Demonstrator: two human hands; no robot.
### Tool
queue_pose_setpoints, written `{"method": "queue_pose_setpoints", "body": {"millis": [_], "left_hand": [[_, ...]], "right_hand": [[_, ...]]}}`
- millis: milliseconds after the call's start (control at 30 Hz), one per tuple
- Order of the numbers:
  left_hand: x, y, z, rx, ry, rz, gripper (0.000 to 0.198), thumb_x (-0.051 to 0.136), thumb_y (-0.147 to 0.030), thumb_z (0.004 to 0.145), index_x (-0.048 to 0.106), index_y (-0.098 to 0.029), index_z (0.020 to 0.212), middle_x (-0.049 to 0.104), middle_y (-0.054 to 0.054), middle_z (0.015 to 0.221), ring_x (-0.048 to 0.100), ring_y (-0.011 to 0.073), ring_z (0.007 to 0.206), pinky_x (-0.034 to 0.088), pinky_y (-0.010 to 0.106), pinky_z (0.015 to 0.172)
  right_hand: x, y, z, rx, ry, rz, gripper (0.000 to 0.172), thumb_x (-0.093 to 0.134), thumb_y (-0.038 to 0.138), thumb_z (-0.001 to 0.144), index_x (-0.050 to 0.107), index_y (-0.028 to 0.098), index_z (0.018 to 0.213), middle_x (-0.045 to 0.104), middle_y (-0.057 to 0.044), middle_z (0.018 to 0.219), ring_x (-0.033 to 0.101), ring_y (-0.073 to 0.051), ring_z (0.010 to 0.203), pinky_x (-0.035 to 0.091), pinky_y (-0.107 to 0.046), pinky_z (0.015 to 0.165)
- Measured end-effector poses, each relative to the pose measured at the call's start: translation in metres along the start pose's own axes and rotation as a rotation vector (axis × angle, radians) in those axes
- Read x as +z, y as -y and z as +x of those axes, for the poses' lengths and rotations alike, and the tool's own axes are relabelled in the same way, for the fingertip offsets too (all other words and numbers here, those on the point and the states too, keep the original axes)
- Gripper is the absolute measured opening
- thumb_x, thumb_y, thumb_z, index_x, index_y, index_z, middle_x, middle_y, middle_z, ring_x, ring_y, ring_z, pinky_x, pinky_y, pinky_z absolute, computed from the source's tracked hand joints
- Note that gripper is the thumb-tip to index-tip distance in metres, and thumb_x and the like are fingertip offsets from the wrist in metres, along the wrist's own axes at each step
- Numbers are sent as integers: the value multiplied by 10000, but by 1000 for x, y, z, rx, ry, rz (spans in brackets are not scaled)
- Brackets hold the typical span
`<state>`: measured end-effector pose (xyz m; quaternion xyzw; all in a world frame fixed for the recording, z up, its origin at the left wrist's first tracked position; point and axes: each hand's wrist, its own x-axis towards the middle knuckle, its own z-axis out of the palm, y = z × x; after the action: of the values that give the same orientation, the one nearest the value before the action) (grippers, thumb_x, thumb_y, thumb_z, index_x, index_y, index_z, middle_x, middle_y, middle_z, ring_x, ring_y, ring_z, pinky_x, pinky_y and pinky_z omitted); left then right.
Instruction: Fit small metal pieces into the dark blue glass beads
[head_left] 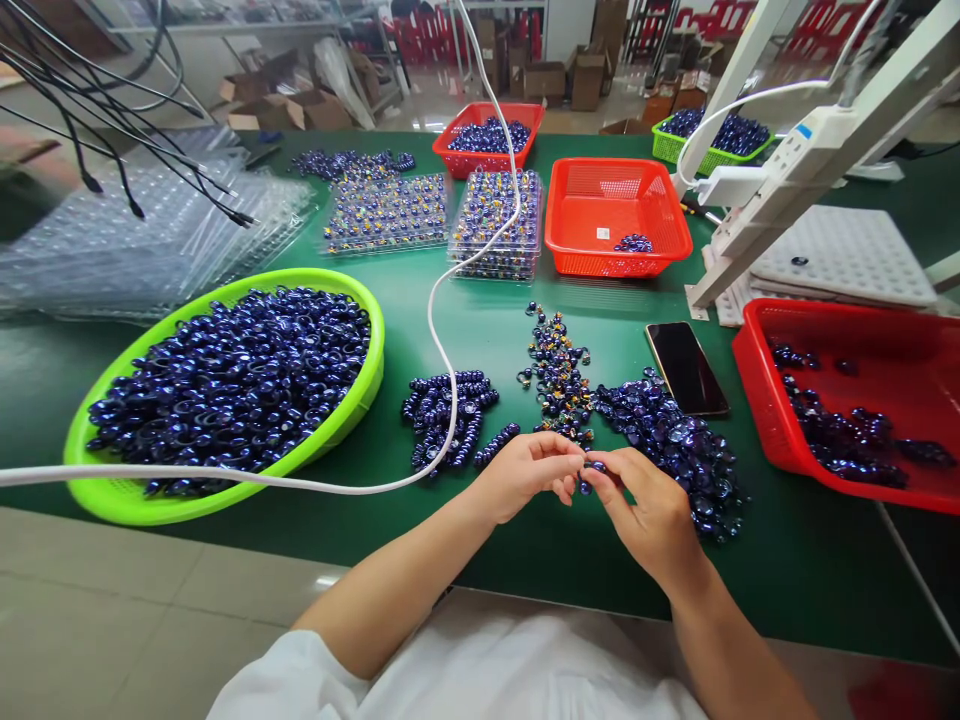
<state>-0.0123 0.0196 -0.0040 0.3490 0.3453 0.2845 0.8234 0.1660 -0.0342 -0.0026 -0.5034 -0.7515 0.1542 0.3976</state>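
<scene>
My left hand (530,474) and my right hand (646,508) meet over the near middle of the table, fingertips pinched together around a small shiny dark-blue ring-like piece (585,487). Fingers hide much of it. Just beyond them lies a loose heap of blue pieces with gold-coloured bits (559,375). A larger pile of plain dark-blue pieces (690,455) spreads beside and behind my right hand. To the left of my left hand are stacked rows of blue ring-like pieces (450,415), with one short row (496,444) close to my wrist.
A green basket (375,350) full of blue pieces stands left; a red basket (772,425) stands right. A phone (686,368) lies near the pile. Filled clear trays (386,212) and a red basket (619,185) sit farther back. A white cable (442,345) crosses the table (420,330).
</scene>
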Motion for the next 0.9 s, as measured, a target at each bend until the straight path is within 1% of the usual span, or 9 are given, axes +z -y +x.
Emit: {"method": "queue_pose_setpoints", "body": {"millis": [100,167,267,433,567,667,767,833,900], "left_hand": [[3,2,-3,143,9,124,556,856,-280,665,641,-154,1162,673,69,963,653,141,788,559,286,720],[6,5,-5,192,27,210,614,865,-252,648,638,-178,1213,665,83,1068,653,161,888,544,310,827],[9,9,-7,200,28,291,496,839,-296,679,696,-155,1132,691,89,1021,659,183,898,532,331,864],[11,6,-11,216,50,318,363,830,-277,684,735,-131,1003,697,58,877,646,162,784,528,277,758],[11,2,-13,223,82,288,309,831,-233,679,748,-126,957,685,38,825,622,136,731,510,243,706],[11,4,-13,194,87,210,322,844,-225,662,751,-130,954,694,35,816,629,131,727,519,246,720],[11,5,-12,158,85,150,384,864,-253,634,747,-137,981,712,40,826,649,137,737,537,265,751],[11,5,-14,152,50,169,448,878,-259,607,737,-138,1014,722,46,840,663,145,750,546,275,762],[10,2,-19,174,-13,263,513,887,-251,587,723,-132,1058,733,62,867,675,161,777,555,286,774]], "right_hand": [[2,0,0,-41,9,-15,158,551,166,936,626,199,1071,698,-64,861,677,-181,767,551,-297,664],[3,1,-1,-80,4,-27,158,541,159,934,626,193,1063,696,-66,834,679,-183,754,550,-294,654],[5,1,-1,-130,-10,-67,142,529,157,930,637,194,1015,686,-55,769,665,-178,691,532,-289,621],[5,6,-4,-201,-36,-104,141,519,139,913,629,189,986,653,-43,708,623,-167,609,491,-281,564],[6,12,-6,-201,-58,-116,150,523,135,910,611,190,1019,662,-50,715,617,-165,598,486,-283,550],[8,12,-7,-197,-77,-127,139,536,137,907,612,188,1012,668,-50,713,622,-165,593,487,-282,542],[10,10,-7,-187,-99,-120,132,553,146,909,614,186,1019,680,-54,734,649,-174,623,512,-285,559],[12,8,-6,-189,-100,-95,148,556,143,915,613,188,1044,686,-57,758,667,-180,652,531,-286,575],[15,6,-5,-208,-55,-30,208,538,121,923,608,185,1108,698,-69,814,692,-191,719,561,-294,626]]}}
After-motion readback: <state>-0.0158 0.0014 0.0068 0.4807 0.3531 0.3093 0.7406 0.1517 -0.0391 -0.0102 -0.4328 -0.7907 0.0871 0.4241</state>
